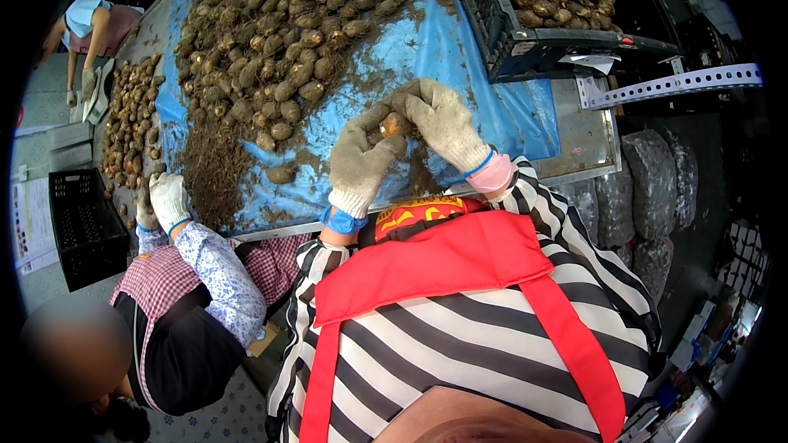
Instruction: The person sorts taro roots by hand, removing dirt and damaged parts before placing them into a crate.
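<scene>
Above the near edge of the table, my two hands in dirty knitted gloves are closed around a small brown taro root (395,125). My left hand (361,162) grips it from the left, its thumb beneath the root. From the right, the curled fingers of my right hand (441,119) reach over to the same root, and part of their contact is hidden. A big heap of hairy, soil-covered taro roots (287,41) lies beyond on a blue plastic sheet (402,49). One loose root (280,175) rests left of my left hand.
A black crate (509,41) of taro roots stands at the right, near a perforated metal bar (677,84). Root fibres (215,168) are piled at the left. A co-worker (189,303) works close by on my left, beside a black crate (86,226). Filled sacks (648,180) stand right.
</scene>
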Available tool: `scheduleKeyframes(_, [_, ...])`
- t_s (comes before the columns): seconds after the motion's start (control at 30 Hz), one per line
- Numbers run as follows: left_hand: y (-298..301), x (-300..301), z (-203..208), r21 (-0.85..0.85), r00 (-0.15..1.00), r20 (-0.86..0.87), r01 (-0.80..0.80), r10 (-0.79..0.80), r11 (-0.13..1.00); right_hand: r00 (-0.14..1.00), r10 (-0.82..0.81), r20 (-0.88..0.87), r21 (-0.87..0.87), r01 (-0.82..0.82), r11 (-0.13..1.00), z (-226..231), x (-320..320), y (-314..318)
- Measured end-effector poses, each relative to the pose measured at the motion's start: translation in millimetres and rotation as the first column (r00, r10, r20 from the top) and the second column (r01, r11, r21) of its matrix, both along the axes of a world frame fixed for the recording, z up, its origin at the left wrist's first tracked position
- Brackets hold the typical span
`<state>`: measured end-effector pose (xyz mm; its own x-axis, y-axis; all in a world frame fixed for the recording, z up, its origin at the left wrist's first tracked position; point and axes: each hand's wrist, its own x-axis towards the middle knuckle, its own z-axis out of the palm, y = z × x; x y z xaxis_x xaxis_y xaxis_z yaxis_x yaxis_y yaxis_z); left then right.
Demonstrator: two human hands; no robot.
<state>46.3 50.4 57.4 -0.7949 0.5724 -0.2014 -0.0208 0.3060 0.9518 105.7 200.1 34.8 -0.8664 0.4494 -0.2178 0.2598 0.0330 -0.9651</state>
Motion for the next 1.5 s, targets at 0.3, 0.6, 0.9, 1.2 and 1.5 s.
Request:
scheduleKeyframes(0.3, [-3.6,-6.9,-21.4,0.135,0.982,-0.186,0.056,-0.030,0.989,0.979,0.141,-0.151,-0.068,-0.152,0.986,-9.5,5.9,9.9])
scheduleKeyframes(0.6, [-10.8,-11.8,-31.3,-0.014,0.972,-0.229,0.042,-0.045,0.999,0.976,0.182,-0.116,-0.246,-0.206,0.947,1.0,10.1,2.3])
scheduleKeyframes(0.9, [-9.2,-3.2,-39.0,0.030,0.946,-0.322,-0.029,0.038,0.999,0.975,0.218,-0.052,0.589,-0.146,0.794,4.6,12.1,-3.8])
scheduleKeyframes(1.2, [-8.7,-2.7,-39.0,-0.168,0.820,-0.556,0.048,-0.134,0.985,0.956,0.235,0.176,0.775,-0.282,0.566,-3.9,6.7,-8.6])
scheduleKeyframes(1.5, [-5.9,1.7,-31.4,0.029,0.997,0.062,0.036,-0.038,0.999,0.955,0.234,0.184,0.602,-0.298,0.741,12.8,-0.4,16.6])
